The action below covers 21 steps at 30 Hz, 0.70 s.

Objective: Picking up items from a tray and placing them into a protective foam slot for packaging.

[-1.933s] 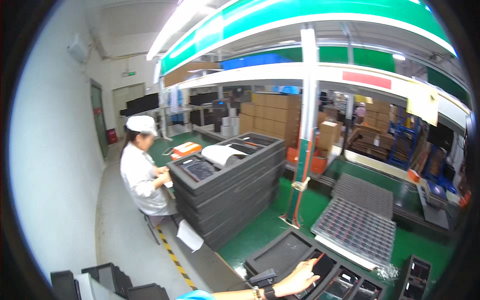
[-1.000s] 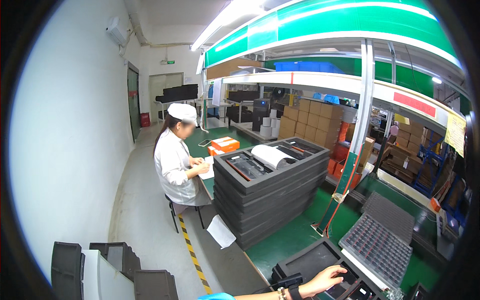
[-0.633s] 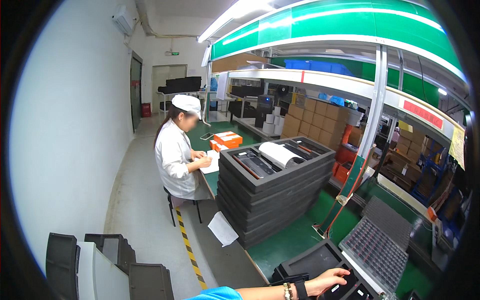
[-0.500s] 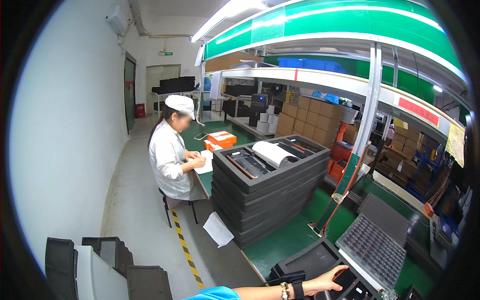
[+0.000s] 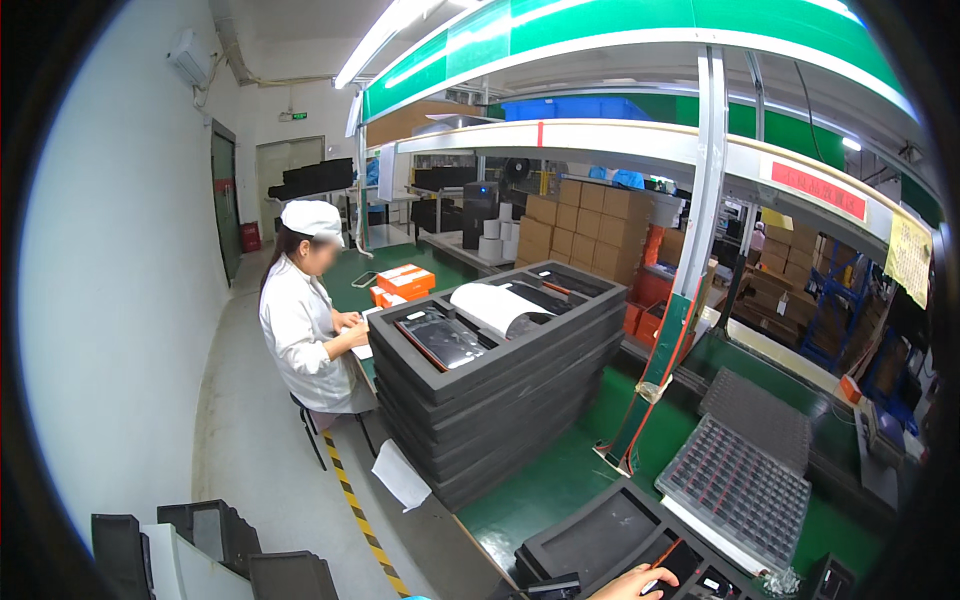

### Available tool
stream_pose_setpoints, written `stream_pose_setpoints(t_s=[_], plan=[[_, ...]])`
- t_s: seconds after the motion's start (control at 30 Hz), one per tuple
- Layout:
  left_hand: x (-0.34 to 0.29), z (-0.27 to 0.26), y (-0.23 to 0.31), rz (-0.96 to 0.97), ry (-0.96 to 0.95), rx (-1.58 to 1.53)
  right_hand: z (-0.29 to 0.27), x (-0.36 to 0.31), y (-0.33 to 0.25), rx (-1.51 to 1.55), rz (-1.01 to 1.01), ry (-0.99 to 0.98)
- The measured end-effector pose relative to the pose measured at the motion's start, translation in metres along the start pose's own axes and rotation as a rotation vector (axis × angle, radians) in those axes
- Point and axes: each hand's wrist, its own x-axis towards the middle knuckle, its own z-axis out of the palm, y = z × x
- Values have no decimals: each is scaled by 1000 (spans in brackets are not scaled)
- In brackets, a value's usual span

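Observation:
My left hand (image 5: 634,583) reaches in from the lower edge, its fingers curled at a dark, flat device with an orange edge (image 5: 668,552). The device sits tilted in a compartment of a black foam tray (image 5: 560,530) on the green bench. How far the fingers wrap around it is partly hidden by the hand. Beside it in the tray, smaller black pieces with white labels (image 5: 714,583) lie in cut-outs. My right hand is out of view.
A tall stack of black foam trays (image 5: 480,430) holds similar devices and a white sheet (image 5: 492,306). Clear plastic trays (image 5: 735,490) lie at right. A metal post (image 5: 690,250) rises from the bench. A seated person in white (image 5: 300,330) writes near orange boxes (image 5: 404,283).
The whole view has shifted, so the scene sits further left. My left hand has drawn lower and its wrist has left the picture; the device's orange edge shows more.

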Motion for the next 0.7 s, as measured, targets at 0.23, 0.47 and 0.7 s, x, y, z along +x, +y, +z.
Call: stream_pose_setpoints(t_s=[0.23,0.47,0.7], plan=[[2,-1,3,-69,-24,10,20,-3,-23,34,11,145],[4,1,-7,-36,-36,-2,31,-2,-57,-370,-257,342],[2,-1,-6,-70,-28,-10,33,-2,-59,291,53,262]])
